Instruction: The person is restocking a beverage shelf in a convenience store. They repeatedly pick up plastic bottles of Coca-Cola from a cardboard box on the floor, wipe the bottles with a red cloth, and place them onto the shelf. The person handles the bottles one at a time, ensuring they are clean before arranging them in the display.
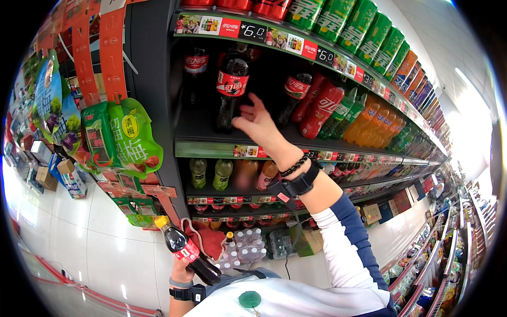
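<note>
My left hand [183, 270] is wrapped around a cola bottle [186, 249] with a yellow cap and red label, held tilted low in front of my body. My right hand [255, 121] reaches into the drinks shelf with its fingers apart and nothing between them. Right beside its fingertips an upright cola bottle [231, 93] with a red label stands near the shelf's front edge; whether they touch it I cannot tell. Another cola bottle [194, 75] is farther back on the left, and one more [293, 99] is to the right of my hand.
Red bottles [323, 111] and orange soda bottles [360, 123] continue rightward. Green cans [336, 20] line the shelf above. Snack pouches [136, 138] hang left of the dark shelf post [147, 79]. On the floor are shrink-wrapped bottle packs [249, 245] and a red cloth [208, 239].
</note>
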A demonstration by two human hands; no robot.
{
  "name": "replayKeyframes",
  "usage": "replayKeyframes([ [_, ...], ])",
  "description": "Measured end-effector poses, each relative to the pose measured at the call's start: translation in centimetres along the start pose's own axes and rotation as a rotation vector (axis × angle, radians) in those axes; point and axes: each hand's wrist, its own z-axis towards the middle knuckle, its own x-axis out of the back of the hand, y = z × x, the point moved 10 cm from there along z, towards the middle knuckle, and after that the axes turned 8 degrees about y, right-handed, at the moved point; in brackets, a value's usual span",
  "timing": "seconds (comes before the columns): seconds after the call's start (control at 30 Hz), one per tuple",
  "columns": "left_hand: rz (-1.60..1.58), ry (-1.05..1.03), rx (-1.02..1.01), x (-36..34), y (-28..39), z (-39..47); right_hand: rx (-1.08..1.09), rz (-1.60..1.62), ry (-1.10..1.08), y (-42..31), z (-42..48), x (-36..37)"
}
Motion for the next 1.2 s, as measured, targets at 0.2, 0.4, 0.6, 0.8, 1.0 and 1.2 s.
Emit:
replayKeyframes([
  [0.2, -0.052, 0.003, 0.035, -2.2, 0.7, -0.3, 0.130, -0.233, 0.061, 1.4, 0.7, -1.9],
  [0.4, 0.012, 0.185, -0.028, 2.5, -0.4, -0.7, 0.099, -0.386, 0.105, 1.4, 1.1, -2.5],
  [0.6, 0.111, 0.215, -0.065, 4.8, -0.5, -0.7, 0.070, -0.435, 0.165, 1.4, 1.5, -2.4],
  [0.8, 0.107, 0.246, -0.039, 5.3, -1.4, -1.0, 0.059, -0.407, 0.143, 1.3, 0.8, -2.1],
  [1.0, 0.117, 0.276, 0.001, 5.0, -1.6, -1.5, 0.118, -0.349, 0.112, 1.2, -1.7, -1.0],
  [1.2, 0.146, 0.277, 0.024, 4.3, -1.9, -1.2, 0.226, -0.085, 0.182, 0.2, -4.0, 4.2],
])
